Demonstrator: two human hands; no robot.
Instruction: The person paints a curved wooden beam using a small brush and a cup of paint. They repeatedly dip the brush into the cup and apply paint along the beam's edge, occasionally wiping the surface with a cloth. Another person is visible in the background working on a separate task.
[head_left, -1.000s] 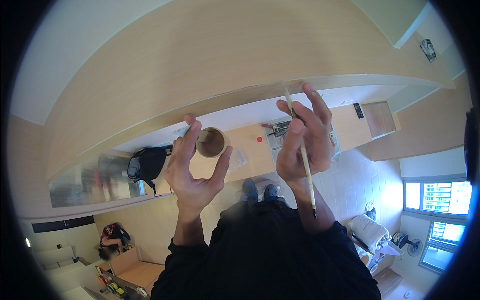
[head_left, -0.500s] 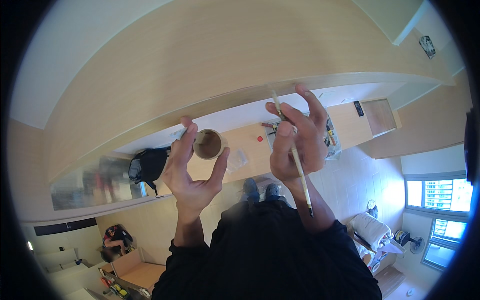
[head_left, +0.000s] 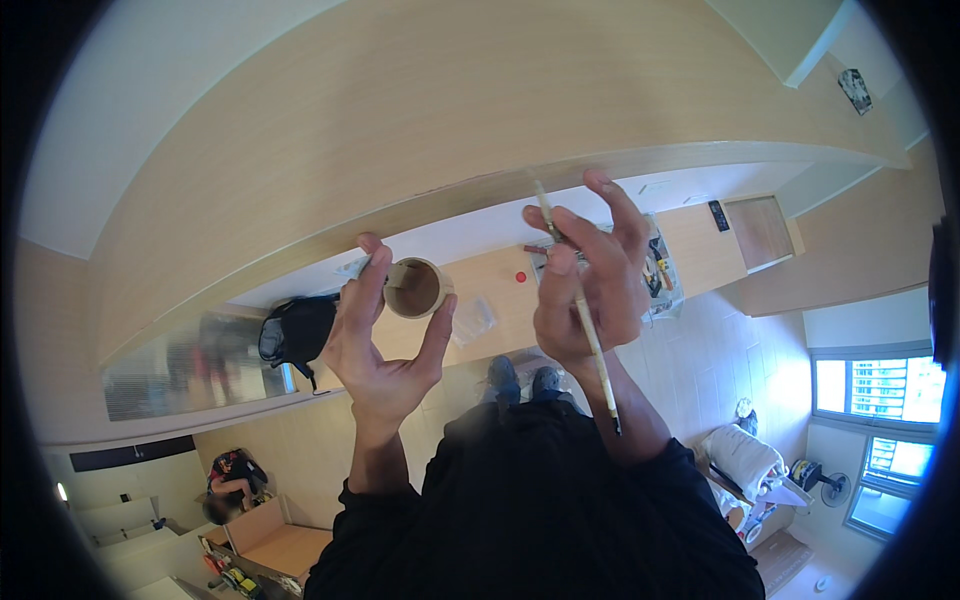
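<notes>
The left hand (head_left: 385,345) rises from the lower edge at about seven o'clock, forearm nearly upright, its fingers and thumb curved into a wide C that grips a round, tan, open-topped cup (head_left: 417,288) by its sides. The fingers lie at the cup's nine o'clock and the thumb at its four o'clock; the mouth faces the camera and shows a brown interior, with a flat pale strip at its ten o'clock. The right hand (head_left: 592,290), at three o'clock from the middle of the view, is partly closed, pinching a slim, pale-handled brush (head_left: 591,330) between its digits, while one finger stretches up toward twelve. The brush slants, its pale tip between eleven and twelve o'clock, its dark butt between five and six over the forearm. That tip lies at the front edge of a broad, light wood-grained board (head_left: 440,110); whether it touches cannot be told. Beyond the hands runs a light wood counter (head_left: 700,250), carrying a small, round red object (head_left: 520,277) at the cup's three o'clock and a crumpled clear plastic bag (head_left: 473,321) at its four.
</notes>
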